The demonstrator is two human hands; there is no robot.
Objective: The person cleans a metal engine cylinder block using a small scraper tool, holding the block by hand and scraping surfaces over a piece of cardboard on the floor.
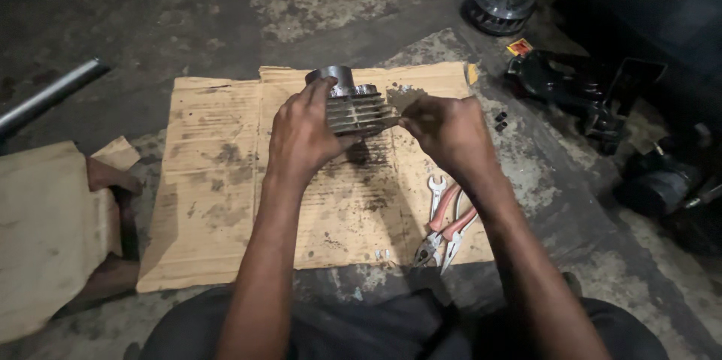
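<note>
Left hand [301,134] grip wraps the finned engine cylinder [353,108], holding it tilted just above the cardboard sheet [226,180]. Right hand [447,134] grip pinches at the cylinder's fin edge; whether it holds a small tool, cannot tell. Judgement: keep the cylinder steady with the left, work the right along the fins lightly. Red-handled pliers [444,236] and a spanner [435,191] lie on the cardboard near the right forearm; dark engine parts [500,3] sit on the floor beyond

dim, stained concrete floor [188,22] under a cardboard sheet [218,172].
</note>
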